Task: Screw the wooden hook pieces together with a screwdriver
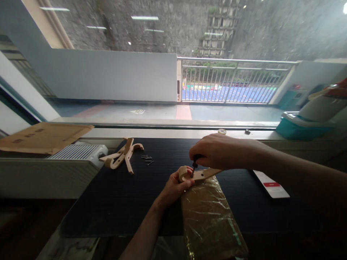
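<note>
My left hand [175,187] is closed on the curled end of a pale wooden hook piece [202,175], which lies across the top of a plastic-wrapped brown board [211,220]. My right hand [217,151] is wrapped round the handle of a dark screwdriver [194,167], whose tip stands on the wooden piece near its curled end. Further left on the black mat [108,202] lie several more wooden hook pieces [121,157] and a small scatter of screws [146,159].
A white and red card [271,185] lies on the mat at the right. A white heater unit [78,153] and a flat cardboard sheet [43,137] sit at the left. On the window ledge stand a teal container [300,126], a tape roll [222,131] and a small dark item [247,131].
</note>
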Motion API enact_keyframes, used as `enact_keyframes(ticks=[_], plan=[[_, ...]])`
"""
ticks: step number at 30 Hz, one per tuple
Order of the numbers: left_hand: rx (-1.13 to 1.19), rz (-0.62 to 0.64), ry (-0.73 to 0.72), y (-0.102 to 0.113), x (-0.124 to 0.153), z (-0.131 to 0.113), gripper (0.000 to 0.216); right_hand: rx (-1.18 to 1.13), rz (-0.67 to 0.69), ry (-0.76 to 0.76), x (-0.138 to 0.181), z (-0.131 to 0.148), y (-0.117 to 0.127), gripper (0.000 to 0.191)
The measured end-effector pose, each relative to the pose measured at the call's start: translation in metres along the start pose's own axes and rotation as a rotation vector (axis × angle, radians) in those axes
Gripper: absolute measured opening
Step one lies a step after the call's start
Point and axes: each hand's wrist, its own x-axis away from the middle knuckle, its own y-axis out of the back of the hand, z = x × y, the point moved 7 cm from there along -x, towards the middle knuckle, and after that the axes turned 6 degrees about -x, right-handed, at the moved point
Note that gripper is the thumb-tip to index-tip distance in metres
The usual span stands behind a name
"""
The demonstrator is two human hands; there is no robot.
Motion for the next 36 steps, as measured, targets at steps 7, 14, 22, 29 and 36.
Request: enact_keyframes(ticks=[7,14,22,29,36], plan=[[0.002,0.002,-0.027,0.000,0.000,-0.002,0.029,-0.006,-0.041,-0.057,-0.001,-0.006,-0.003,0.026],[0.024,-0.002,-0.007,-0.001,0.001,-0.003,0.031,-0.039,-0.005,0.025,-0.003,0.006,0.004,0.020],[-0.017,-0.005,0.019,-0.005,0.005,-0.012,0.034,-0.097,-0.011,0.064,-0.008,0.004,-0.002,0.021],[0.000,-0.004,0.025,-0.002,0.002,-0.004,0.031,-0.133,-0.046,-0.016,-0.004,-0.005,-0.002,0.022],[0.035,0.011,0.027,-0.004,0.003,-0.006,0.033,-0.018,-0.075,0.042,-0.004,0.003,0.006,0.019]])
